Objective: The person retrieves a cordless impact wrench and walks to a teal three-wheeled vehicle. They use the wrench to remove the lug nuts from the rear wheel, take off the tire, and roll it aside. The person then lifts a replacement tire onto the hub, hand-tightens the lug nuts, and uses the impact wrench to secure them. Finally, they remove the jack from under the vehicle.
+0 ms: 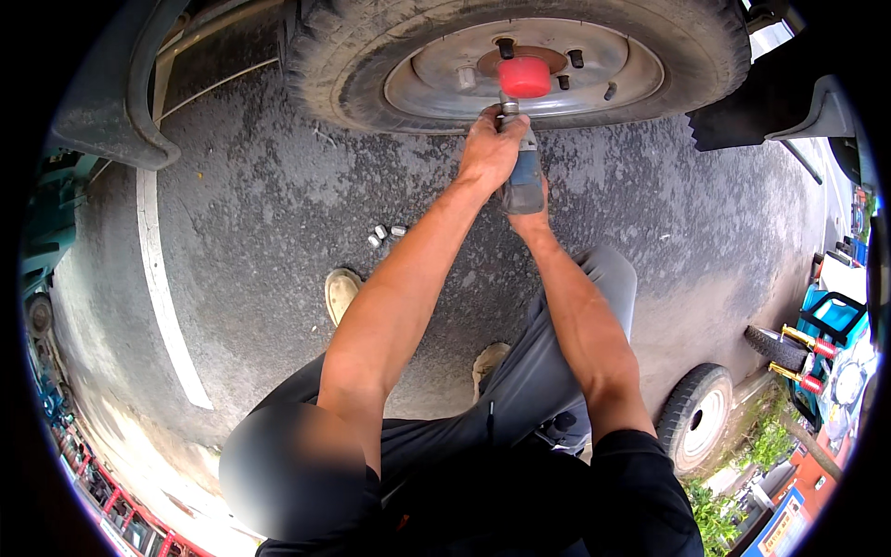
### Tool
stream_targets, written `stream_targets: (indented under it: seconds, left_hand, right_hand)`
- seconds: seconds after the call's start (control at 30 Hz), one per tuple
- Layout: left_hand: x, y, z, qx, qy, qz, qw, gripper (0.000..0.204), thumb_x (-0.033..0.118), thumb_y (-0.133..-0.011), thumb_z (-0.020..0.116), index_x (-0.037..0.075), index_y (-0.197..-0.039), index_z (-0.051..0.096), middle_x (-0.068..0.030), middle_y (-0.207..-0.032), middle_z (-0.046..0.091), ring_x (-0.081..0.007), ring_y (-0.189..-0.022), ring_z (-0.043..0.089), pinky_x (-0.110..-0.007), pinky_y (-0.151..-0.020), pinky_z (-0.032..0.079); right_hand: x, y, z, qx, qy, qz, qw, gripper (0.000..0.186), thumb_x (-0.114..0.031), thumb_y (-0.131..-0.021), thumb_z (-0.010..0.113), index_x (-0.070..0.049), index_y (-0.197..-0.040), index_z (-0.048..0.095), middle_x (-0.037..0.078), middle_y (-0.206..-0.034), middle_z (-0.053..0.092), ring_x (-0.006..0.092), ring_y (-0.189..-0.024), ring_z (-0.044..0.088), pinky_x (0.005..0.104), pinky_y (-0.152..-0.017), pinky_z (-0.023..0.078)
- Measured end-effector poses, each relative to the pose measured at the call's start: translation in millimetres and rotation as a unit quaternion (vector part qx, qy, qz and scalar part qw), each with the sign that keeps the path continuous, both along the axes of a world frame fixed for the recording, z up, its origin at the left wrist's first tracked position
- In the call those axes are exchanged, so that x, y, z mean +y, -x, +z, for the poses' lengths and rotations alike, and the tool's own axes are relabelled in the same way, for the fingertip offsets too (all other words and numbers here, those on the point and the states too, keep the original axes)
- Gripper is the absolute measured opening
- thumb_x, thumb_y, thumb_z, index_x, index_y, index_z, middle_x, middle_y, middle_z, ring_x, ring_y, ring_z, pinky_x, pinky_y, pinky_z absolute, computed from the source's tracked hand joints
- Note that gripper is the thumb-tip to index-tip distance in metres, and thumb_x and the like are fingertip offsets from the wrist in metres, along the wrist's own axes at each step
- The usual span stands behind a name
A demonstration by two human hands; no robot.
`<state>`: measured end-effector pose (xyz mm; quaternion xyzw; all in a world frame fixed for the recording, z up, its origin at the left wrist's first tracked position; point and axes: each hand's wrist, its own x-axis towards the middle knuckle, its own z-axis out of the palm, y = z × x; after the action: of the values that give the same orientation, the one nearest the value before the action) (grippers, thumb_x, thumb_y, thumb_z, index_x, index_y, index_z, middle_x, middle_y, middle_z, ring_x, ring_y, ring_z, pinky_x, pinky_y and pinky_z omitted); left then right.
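Note:
A cordless impact wrench with a blue and dark body is held up to the vehicle wheel. My left hand is closed around its front end, just behind the metal socket. Lower down, my right hand grips the tool from beneath; the tool's body hides most of its fingers. The socket reaches the wheel below the red hub cap, and whether it sits on a nut or stud there is hidden. Around the cap, dark studs or nuts stick out of the silvery rim.
Loose silver lug nuts lie on the asphalt left of my forearm, near my shoe. A spare wheel is at the lower right, near teal machinery. Black mudflap hangs right of the tyre; a white painted line runs at left.

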<state>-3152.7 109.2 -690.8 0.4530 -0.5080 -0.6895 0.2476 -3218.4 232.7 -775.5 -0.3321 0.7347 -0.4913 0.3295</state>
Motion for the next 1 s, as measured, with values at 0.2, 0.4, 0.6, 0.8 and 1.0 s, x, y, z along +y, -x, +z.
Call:
stream_targets:
  seconds: [0.2,0.4,0.6,0.8,1.0]
  left_hand:
    - [0,8,9,-0.027,0.002,0.015,1.0,0.062,0.033,-0.094,0.069,-0.007,-0.139,0.056,-0.023,-0.114,0.073,-0.0326,-0.106,0.071,-0.04,-0.094,0.053]
    - [-6,10,-18,0.023,0.005,0.04,0.999,0.062,0.027,-0.096,0.068,-0.007,-0.145,0.049,-0.0183,-0.106,0.073,-0.0259,-0.096,0.07,-0.037,-0.085,0.054]
    - [-2,13,-9,0.076,-0.045,0.024,0.996,0.054,0.017,-0.103,0.064,-0.004,-0.148,0.043,-0.012,-0.091,0.072,-0.0193,-0.071,0.069,-0.036,-0.063,0.057]
    - [-8,2,4,0.134,-0.173,0.017,0.976,0.04,0.023,-0.106,0.058,-0.003,-0.134,0.05,-0.0161,-0.09,0.072,-0.026,-0.068,0.071,-0.04,-0.062,0.06]
    - [-15,-31,22,0.167,-0.315,0.05,0.933,0.039,0.028,-0.104,0.059,-0.002,-0.127,0.051,-0.0229,-0.102,0.07,-0.0347,-0.079,0.074,-0.047,-0.071,0.062]
  right_hand:
    - [7,-26,-21,0.228,-0.058,0.058,0.97,0.064,-0.018,-0.091,0.076,-0.005,-0.146,0.047,0.021,-0.136,0.059,0.0388,-0.127,0.057,0.0497,-0.104,0.047]
    - [1,-28,-1,0.239,-0.05,0.053,0.968,0.056,-0.016,-0.093,0.075,-0.004,-0.142,0.049,0.013,-0.13,0.061,0.0296,-0.119,0.061,0.044,-0.102,0.05]
    - [7,-23,-11,0.027,0.085,-0.019,0.996,0.029,-0.014,-0.108,0.053,-0.007,-0.137,0.054,0.003,-0.118,0.061,0.0163,-0.109,0.063,0.0315,-0.095,0.054]
    - [19,-21,-10,-0.222,0.106,-0.06,0.968,0.027,-0.017,-0.111,0.049,-0.006,-0.134,0.055,0.003,-0.117,0.061,0.016,-0.107,0.063,0.0322,-0.094,0.056]
    - [37,-39,40,0.018,-0.047,0.072,0.996,0.026,-0.004,-0.104,0.06,-0.004,-0.13,0.058,0.007,-0.121,0.063,0.0173,-0.11,0.064,0.036,-0.095,0.059]
